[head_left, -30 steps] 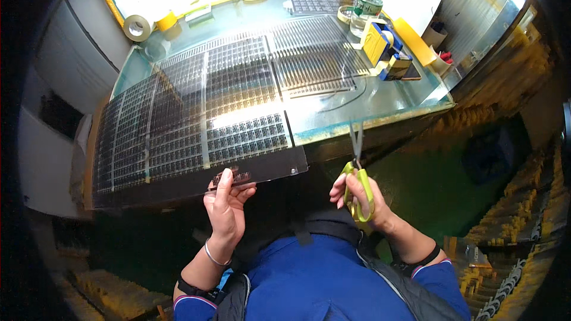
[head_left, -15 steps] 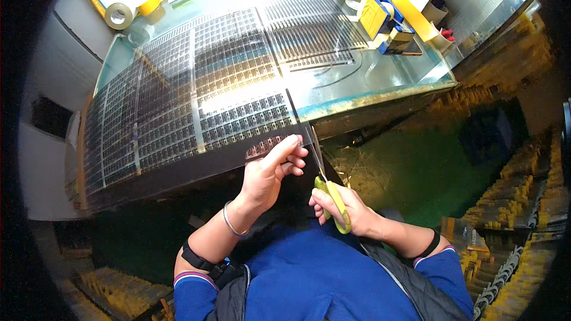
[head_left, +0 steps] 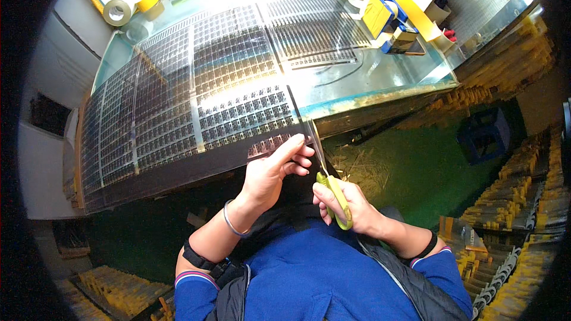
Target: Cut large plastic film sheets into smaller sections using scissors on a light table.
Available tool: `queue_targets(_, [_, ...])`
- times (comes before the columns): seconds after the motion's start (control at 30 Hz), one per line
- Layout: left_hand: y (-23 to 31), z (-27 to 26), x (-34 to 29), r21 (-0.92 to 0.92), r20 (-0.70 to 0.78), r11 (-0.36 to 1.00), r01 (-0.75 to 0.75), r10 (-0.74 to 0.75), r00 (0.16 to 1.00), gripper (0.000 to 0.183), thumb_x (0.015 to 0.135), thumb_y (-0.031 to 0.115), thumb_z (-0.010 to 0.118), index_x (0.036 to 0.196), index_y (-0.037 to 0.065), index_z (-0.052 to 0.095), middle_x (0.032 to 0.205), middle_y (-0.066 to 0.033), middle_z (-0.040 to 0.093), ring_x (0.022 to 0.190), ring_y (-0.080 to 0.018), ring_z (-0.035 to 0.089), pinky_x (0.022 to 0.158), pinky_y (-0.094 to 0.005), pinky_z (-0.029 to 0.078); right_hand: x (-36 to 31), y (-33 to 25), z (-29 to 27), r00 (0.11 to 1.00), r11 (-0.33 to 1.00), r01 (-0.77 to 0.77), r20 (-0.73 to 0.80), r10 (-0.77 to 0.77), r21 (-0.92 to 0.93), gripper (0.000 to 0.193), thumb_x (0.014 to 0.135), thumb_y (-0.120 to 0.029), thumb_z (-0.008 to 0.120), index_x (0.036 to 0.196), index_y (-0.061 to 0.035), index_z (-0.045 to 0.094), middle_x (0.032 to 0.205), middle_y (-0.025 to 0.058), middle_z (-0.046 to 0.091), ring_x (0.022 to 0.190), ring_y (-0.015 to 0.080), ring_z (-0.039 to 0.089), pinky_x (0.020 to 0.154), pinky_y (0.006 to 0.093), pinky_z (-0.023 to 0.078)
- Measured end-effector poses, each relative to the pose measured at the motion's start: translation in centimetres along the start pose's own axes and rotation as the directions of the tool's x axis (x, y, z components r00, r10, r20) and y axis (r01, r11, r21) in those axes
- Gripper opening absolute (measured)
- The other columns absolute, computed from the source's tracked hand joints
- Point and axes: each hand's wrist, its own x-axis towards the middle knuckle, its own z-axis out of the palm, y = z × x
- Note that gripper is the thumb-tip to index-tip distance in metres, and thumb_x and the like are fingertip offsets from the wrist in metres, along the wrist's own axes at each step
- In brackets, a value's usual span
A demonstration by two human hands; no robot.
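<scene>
Patterned sheet (head_left: 229,53): landmark. Off its near-right corner, right hand (head_left: 355,207), fingers curled round green scissors (head_left: 338,198). Over its near edge, left hand (head_left: 266,177), fingers pinched on small film strip (head_left: 266,146). Step, judged: trimming; next calls for steady strip, closing blades.

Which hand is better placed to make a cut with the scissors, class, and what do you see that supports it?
Probably the right hand: it already grips the yellow-green scissors, their blades pointing away beside the left hand, which is busy pinching a small patterned film piece.
</scene>
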Motion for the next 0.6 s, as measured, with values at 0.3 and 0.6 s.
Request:
queue_targets(0.3, [-0.10,0.09,-0.09,0.019,-0.002,1.000,-0.020,0.020,1.000,0.020,0.083,0.019,0.057,0.090,0.001,0.060,0.080,-0.0086,0.062,0.066,-0.0129,0.058,0.059,-0.0240,0.047,0.02,0.12,0.08,1.000,0.999,-0.013,-0.022,0.012,-0.048,0.037,0.084,-0.042,0.052,0.073,-0.0068,0.049,0.057,-0.0007,0.048,0.047,0.0065,0.048,0.044,0.0207,0.040])
queue_targets(0.6, [0.20,0.27,-0.45,0.070,-0.007,0.998,-0.001,0.002,1.000,0.020,0.081,0.020,0.060,0.090,0.001,0.061,0.077,-0.0078,0.062,0.063,-0.0116,0.057,0.056,-0.0230,0.046,-0.40,0.10,0.24,0.996,0.990,0.022,-0.078,-0.033,-0.141,0.039,0.084,-0.042,0.052,0.070,-0.0061,0.048,0.053,-0.0001,0.047,0.045,0.0078,0.048,0.041,0.0223,0.037])
